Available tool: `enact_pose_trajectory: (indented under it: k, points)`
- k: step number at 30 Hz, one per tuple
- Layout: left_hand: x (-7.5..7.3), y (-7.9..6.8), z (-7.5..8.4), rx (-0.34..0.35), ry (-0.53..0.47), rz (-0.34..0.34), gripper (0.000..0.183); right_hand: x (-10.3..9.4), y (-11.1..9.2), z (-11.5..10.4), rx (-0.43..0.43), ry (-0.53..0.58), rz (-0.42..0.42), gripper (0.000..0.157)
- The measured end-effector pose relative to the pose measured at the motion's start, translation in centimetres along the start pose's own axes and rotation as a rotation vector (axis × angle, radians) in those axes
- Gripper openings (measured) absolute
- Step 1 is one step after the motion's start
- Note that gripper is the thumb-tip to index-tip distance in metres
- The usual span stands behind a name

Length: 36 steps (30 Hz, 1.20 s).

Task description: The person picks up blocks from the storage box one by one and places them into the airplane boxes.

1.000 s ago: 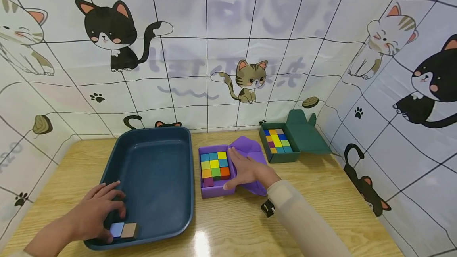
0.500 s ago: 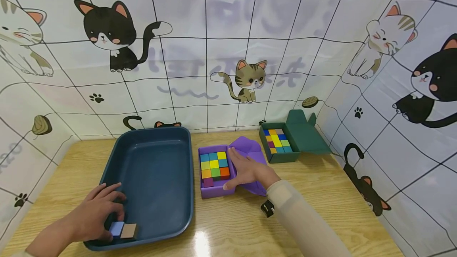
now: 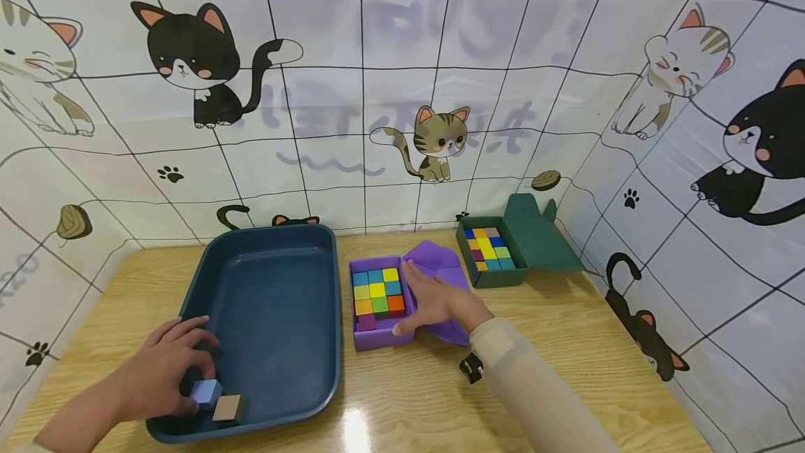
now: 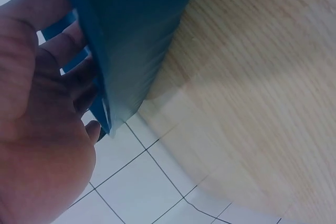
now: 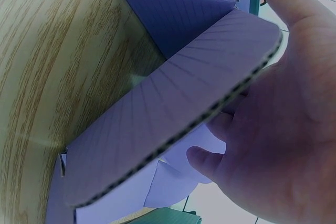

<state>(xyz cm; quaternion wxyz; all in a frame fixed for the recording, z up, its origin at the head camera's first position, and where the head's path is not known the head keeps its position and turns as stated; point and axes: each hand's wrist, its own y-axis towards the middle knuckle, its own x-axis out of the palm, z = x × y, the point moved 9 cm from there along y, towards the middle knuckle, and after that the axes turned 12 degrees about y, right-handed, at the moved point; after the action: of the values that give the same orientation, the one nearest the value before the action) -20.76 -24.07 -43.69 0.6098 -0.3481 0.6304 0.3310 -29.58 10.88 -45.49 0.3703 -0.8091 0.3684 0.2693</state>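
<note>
In the head view my left hand (image 3: 165, 372) pinches a light blue cube (image 3: 206, 393), held a little tilted over the near left corner of the dark blue tray (image 3: 277, 341). Beside that cube lies a tan block (image 3: 228, 408). The left wrist view shows the hand (image 4: 47, 103) behind the tray's side (image 4: 136, 30), which hides the cube. My right hand (image 3: 430, 299) rests with fingers spread at the right edge of the purple box (image 3: 385, 339), by its folded-back lid (image 3: 446, 268). Several coloured cubes (image 3: 377, 289) sit inside. A purple flap (image 5: 178, 87) partly covers its fingers in the right wrist view.
A green box (image 3: 499, 278) with several coloured cubes stands at the back right, its lid (image 3: 544, 240) turned outward. A small black object (image 3: 472, 367) lies by the right sleeve. A cat-patterned sheet (image 3: 352, 124) encloses the wooden table (image 3: 402, 397).
My left hand has lifted the light blue cube slightly, away from the tan block, so it now tilts. The right hand and both boxes have not moved.
</note>
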Motion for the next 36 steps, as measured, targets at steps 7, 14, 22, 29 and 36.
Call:
enact_pose_trajectory:
  k: [7,14,22,29,36]
  points:
    - [-0.8,0.3,-0.5,-0.021,0.016,0.03,0.036,0.0,-0.1,0.0,-0.002,-0.014,-0.002,0.125]
    - [-1.9,1.2,-0.7,-0.037,0.031,0.065,0.033,0.0,0.0,0.1,-0.001,-0.003,0.001,0.125]
    - [-3.1,2.8,-0.4,-0.073,0.015,0.06,0.026,0.1,0.1,0.1,0.0,-0.011,0.001,0.125]
    - [-4.7,4.6,0.8,-0.033,0.032,0.125,0.02,0.0,0.0,0.0,-0.002,-0.001,0.005,0.124]
    - [-6.4,6.9,2.7,0.022,0.061,0.168,0.017,0.0,0.0,0.0,-0.002,0.003,0.004,0.125]
